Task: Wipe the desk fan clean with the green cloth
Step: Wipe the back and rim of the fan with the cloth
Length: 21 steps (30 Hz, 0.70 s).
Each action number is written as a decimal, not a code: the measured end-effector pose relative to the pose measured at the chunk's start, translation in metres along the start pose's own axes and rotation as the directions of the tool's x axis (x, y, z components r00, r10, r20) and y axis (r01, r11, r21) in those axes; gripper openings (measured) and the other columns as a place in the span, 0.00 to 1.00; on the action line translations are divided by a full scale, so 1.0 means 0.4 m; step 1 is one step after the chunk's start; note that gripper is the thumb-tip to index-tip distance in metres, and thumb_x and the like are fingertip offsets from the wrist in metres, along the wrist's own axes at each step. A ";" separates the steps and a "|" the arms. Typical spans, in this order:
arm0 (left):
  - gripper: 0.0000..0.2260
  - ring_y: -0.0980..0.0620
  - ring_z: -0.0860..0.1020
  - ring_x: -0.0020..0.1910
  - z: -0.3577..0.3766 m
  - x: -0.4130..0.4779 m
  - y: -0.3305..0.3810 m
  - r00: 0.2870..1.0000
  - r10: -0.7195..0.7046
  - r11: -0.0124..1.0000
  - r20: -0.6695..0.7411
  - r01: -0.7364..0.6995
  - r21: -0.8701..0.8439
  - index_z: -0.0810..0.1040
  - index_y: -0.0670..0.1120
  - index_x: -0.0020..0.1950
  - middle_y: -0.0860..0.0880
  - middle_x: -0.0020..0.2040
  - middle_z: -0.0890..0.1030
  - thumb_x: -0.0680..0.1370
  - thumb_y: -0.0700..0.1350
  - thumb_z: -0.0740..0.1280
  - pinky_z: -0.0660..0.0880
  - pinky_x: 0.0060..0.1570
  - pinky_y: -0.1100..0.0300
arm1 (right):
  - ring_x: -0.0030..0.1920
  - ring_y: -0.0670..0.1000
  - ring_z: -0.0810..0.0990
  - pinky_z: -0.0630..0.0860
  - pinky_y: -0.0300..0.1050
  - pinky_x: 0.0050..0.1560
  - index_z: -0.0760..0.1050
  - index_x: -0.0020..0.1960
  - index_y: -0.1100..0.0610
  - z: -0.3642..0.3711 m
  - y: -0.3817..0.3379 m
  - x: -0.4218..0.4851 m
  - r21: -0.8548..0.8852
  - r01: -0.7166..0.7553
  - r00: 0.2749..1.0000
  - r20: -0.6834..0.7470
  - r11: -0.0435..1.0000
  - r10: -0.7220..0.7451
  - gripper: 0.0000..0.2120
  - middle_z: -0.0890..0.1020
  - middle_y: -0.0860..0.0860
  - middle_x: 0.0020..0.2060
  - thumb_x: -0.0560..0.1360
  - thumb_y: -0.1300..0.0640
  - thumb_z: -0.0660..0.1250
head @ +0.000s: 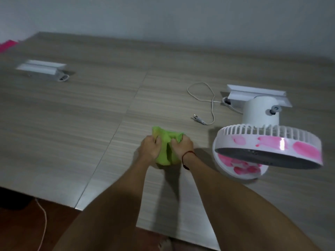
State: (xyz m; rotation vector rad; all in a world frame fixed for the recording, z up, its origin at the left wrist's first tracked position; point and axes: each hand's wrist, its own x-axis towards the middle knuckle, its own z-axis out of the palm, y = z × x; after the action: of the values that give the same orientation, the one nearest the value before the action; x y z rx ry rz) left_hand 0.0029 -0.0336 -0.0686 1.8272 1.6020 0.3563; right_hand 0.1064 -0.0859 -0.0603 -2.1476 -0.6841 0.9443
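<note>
A bunched green cloth (pixel 165 154) is held just above the wood-grain table (pixel 72 109), in the middle of the view. My left hand (pixel 150 148) grips its left side and my right hand (pixel 182 146), with a red cord at the wrist, grips its right side. The desk fan (pixel 268 145) stands to the right of my hands, apart from them. It is white with pink flower patches, its head tilted face-down over a round base. Its white cord (pixel 211 104) loops across the table and ends in an unplugged plug (pixel 196 119).
A white cable box (pixel 253 94) sits behind the fan, and another white box (pixel 42 69) lies at the far left. A pink object (pixel 7 45) shows at the table's far left corner. A thin cable (pixel 43 223) hangs over the dark floor below the near edge.
</note>
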 end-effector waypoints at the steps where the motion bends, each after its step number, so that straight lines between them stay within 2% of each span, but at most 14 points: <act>1: 0.17 0.36 0.79 0.55 -0.024 -0.008 0.017 0.999 0.039 0.996 -0.035 -0.042 -0.080 0.77 0.33 0.53 0.32 0.53 0.80 0.80 0.47 0.59 0.73 0.51 0.51 | 0.59 0.61 0.77 0.72 0.47 0.56 0.74 0.59 0.64 -0.010 -0.024 -0.013 0.053 0.027 0.999 -0.023 0.998 -0.026 0.15 0.79 0.62 0.58 0.75 0.58 0.64; 4: 0.15 0.36 0.78 0.53 -0.142 -0.072 0.108 0.981 0.098 0.979 -0.168 -0.125 -0.159 0.74 0.32 0.53 0.31 0.52 0.79 0.81 0.44 0.59 0.72 0.49 0.51 | 0.62 0.61 0.76 0.71 0.47 0.59 0.68 0.65 0.62 -0.079 -0.125 -0.089 0.198 0.118 0.992 -0.073 0.973 -0.106 0.18 0.77 0.62 0.61 0.76 0.60 0.62; 7: 0.13 0.38 0.77 0.57 -0.243 -0.154 0.220 0.956 0.157 0.958 -0.249 -0.208 -0.195 0.73 0.33 0.58 0.33 0.56 0.78 0.81 0.43 0.58 0.71 0.53 0.52 | 0.63 0.60 0.76 0.71 0.46 0.61 0.72 0.64 0.64 -0.167 -0.214 -0.165 0.286 0.190 0.980 -0.117 0.939 -0.163 0.17 0.78 0.62 0.61 0.77 0.60 0.63; 11: 0.15 0.38 0.77 0.58 -0.290 -0.253 0.343 0.944 0.186 0.940 -0.273 -0.251 -0.229 0.75 0.35 0.58 0.35 0.57 0.79 0.79 0.45 0.61 0.74 0.57 0.49 | 0.63 0.60 0.76 0.71 0.47 0.64 0.74 0.64 0.65 -0.317 -0.239 -0.269 0.304 0.264 0.960 -0.178 0.915 -0.218 0.18 0.78 0.61 0.62 0.77 0.59 0.64; 13: 0.15 0.38 0.77 0.57 -0.282 -0.304 0.397 0.939 0.216 0.932 -0.268 -0.279 -0.229 0.76 0.36 0.57 0.36 0.56 0.80 0.77 0.46 0.62 0.74 0.55 0.50 | 0.58 0.59 0.79 0.73 0.47 0.60 0.76 0.58 0.65 -0.401 -0.216 -0.307 0.298 0.313 0.938 -0.245 0.902 -0.245 0.13 0.81 0.60 0.56 0.75 0.61 0.64; 15: 0.14 0.39 0.77 0.56 -0.257 -0.349 0.449 0.933 0.250 0.923 -0.259 -0.311 -0.228 0.76 0.37 0.55 0.36 0.55 0.80 0.77 0.46 0.64 0.73 0.54 0.52 | 0.47 0.56 0.77 0.72 0.44 0.49 0.76 0.45 0.60 -0.490 -0.181 -0.343 0.287 0.350 0.914 -0.312 0.892 -0.258 0.03 0.80 0.57 0.44 0.73 0.63 0.64; 17: 0.12 0.40 0.78 0.53 -0.222 -0.395 0.503 0.922 0.311 0.905 -0.229 -0.362 -0.225 0.77 0.38 0.51 0.38 0.49 0.81 0.76 0.46 0.66 0.72 0.49 0.55 | 0.43 0.54 0.74 0.67 0.41 0.45 0.73 0.41 0.57 -0.574 -0.135 -0.367 0.271 0.364 0.889 -0.387 0.891 -0.245 0.03 0.77 0.54 0.39 0.72 0.63 0.64; 18: 0.09 0.41 0.79 0.49 -0.203 -0.418 0.530 0.916 0.344 0.893 -0.207 -0.387 -0.229 0.77 0.40 0.47 0.41 0.42 0.81 0.75 0.46 0.67 0.70 0.45 0.58 | 0.43 0.53 0.73 0.67 0.41 0.45 0.73 0.40 0.56 -0.613 -0.111 -0.377 0.262 0.363 0.878 -0.419 0.894 -0.233 0.03 0.76 0.54 0.39 0.72 0.62 0.64; 19: 0.07 0.43 0.78 0.45 -0.185 -0.441 0.555 0.908 0.376 0.882 -0.186 -0.412 -0.229 0.76 0.42 0.44 0.46 0.35 0.78 0.74 0.46 0.68 0.69 0.42 0.60 | 0.43 0.53 0.73 0.67 0.42 0.45 0.72 0.39 0.56 -0.649 -0.087 -0.384 0.258 0.360 0.867 -0.446 0.897 -0.220 0.04 0.77 0.54 0.40 0.72 0.61 0.65; 21: 0.07 0.47 0.74 0.40 -0.147 -0.475 0.597 0.897 0.417 0.872 -0.143 -0.440 -0.214 0.74 0.44 0.42 0.51 0.31 0.72 0.74 0.47 0.69 0.69 0.41 0.60 | 0.44 0.55 0.75 0.68 0.42 0.46 0.72 0.38 0.56 -0.706 -0.046 -0.393 0.251 0.336 0.856 -0.483 0.908 -0.184 0.05 0.78 0.56 0.42 0.72 0.60 0.65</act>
State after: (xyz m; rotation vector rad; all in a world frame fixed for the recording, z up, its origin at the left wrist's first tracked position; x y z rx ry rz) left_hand 0.1116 -0.2013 0.1693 1.9842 1.1323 0.8113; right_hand 0.2292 -0.2875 0.1616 -1.8175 -0.5247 0.3534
